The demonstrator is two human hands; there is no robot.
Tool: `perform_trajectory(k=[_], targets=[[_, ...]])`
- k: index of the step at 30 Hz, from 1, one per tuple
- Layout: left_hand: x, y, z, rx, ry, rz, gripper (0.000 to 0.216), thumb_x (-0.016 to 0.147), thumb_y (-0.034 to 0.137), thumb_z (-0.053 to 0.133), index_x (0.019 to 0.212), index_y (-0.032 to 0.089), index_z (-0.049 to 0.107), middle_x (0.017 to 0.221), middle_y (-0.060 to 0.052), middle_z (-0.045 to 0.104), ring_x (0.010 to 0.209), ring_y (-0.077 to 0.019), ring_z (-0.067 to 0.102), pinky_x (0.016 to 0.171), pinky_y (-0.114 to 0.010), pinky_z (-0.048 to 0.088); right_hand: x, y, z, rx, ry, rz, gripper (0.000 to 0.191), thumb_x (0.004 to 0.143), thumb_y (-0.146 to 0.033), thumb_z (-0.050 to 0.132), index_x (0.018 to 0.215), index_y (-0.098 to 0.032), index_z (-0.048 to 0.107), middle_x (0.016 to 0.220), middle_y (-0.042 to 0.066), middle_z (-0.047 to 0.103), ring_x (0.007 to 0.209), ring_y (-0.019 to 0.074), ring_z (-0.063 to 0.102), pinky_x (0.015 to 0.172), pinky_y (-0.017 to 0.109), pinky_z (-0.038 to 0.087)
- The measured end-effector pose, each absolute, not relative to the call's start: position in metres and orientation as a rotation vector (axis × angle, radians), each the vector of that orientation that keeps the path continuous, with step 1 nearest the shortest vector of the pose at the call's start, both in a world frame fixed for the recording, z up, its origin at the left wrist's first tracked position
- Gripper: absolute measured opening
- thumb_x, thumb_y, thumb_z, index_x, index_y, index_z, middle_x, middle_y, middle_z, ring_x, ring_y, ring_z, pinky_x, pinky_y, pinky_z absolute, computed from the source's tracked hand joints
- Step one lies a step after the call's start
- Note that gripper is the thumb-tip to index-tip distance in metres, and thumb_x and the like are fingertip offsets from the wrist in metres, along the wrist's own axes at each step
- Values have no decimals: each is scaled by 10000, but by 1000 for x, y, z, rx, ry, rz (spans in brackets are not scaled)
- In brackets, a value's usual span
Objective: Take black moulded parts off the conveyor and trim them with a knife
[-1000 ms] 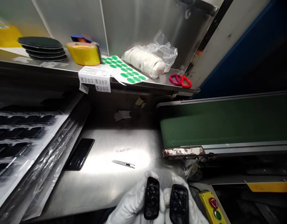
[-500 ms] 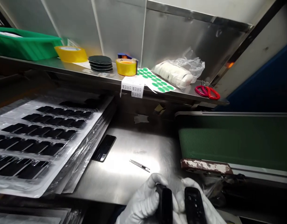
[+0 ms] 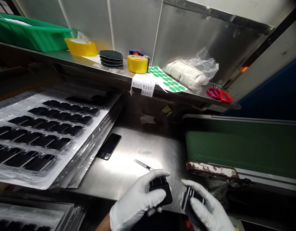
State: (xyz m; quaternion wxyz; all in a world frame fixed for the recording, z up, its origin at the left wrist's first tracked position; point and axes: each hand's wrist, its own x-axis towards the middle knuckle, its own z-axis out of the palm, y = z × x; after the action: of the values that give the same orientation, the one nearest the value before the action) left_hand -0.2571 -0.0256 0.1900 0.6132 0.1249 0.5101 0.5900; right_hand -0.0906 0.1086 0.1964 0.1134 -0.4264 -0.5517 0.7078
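While gloved, black parts (image 3: 161, 189) in hand.

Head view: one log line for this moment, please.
left hand: grips black part | right hand: grips second black part | tweezers on steel table

Two gloved hands: left hand (image 3: 134, 205), right hand (image 3: 209, 210); two tape rolls (image 3: 80, 47) (image 3: 137, 64); one scissors (image 3: 219, 95); one tweezers (image 3: 143, 165).

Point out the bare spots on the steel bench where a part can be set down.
Bare steel lies between the phone, the tweezers and the conveyor belt. A smaller patch lies below the phone, left of the left hand. The left side is crowded with stacked trays; the shelf is cluttered with tape, stickers and scissors.
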Motion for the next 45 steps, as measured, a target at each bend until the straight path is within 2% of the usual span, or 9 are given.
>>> perform_trajectory(k=[4,8,11,16,20,27,30,36,45], targets=[[-257,-25,185,449,1123,1235,539,809,313,638,1279,250,381,690,19,570,571,-111,437,550,-247,304,-86,112,197,-1228,-1655,2050,730,597,-560,855,1222,-272,610,1292,85,620,1292,302,488,1084,404,397],[-256,-20,192,481,1100,1191,331,796,225,609,1085,225,446,721,17,591,565,-99,460,522,-229,311,-81,117,204,-1179,-1588,2272,634,633,-501,861,1167,-280,601,964,9,673,829,168,626,781,277,523],[-256,-15,201,420,1093,1155,363,734,94,611,1057,200,484,767,-3,643,568,-93,515,516,-206,350,-79,118,210,-1136,-1535,2317,578,591,-473,896,1065,-256,647,884,-3,648,738,129,576,703,227,507],[-254,-13,206,313,992,1230,564,657,13,683,1159,181,488,823,-30,686,710,-147,641,626,-230,478,-76,115,210,-1203,-1455,2386,607,650,-497,851,1150,-261,601,817,7,612,599,103,543,415,150,319],[-253,-14,206,307,1066,1229,597,638,-6,757,1144,198,514,768,28,647,601,-71,555,526,-161,400,-78,112,207,-1216,-1388,2405,663,657,-473,840,1205,-227,558,774,6,599,604,121,569,421,158,361],[-251,-12,199,304,1066,1320,534,657,-22,734,1090,184,501,857,12,659,738,-154,659,672,-264,528,-91,105,198,-1150,-1395,2311,727,488,42,639,1152,-251,587,960,-15,688,745,115,635,656,185,516],[-250,-9,197,278,1062,1344,589,595,-88,723,1072,186,513,822,34,660,698,-130,640,636,-231,509,-95,102,203,-1147,-1441,2294,678,497,37,605,1113,-247,598,949,-1,710,827,159,667,683,213,536],[-247,-5,193,274,1049,1416,618,510,-99,796,1010,208,600,863,52,662,722,-94,597,631,-191,477,-95,103,208,-1306,-1499,2175,578,520,-38,681,1057,-240,608,815,-59,626,479,51,476,385,150,374],[-244,1,198,245,1049,1377,535,561,-78,722,1006,195,604,857,24,652,737,-140,593,638,-245,493,-90,105,208,-1315,-1620,1997,522,543,-76,615,1030,-257,663,841,-40,628,650,106,494,523,195,425]])
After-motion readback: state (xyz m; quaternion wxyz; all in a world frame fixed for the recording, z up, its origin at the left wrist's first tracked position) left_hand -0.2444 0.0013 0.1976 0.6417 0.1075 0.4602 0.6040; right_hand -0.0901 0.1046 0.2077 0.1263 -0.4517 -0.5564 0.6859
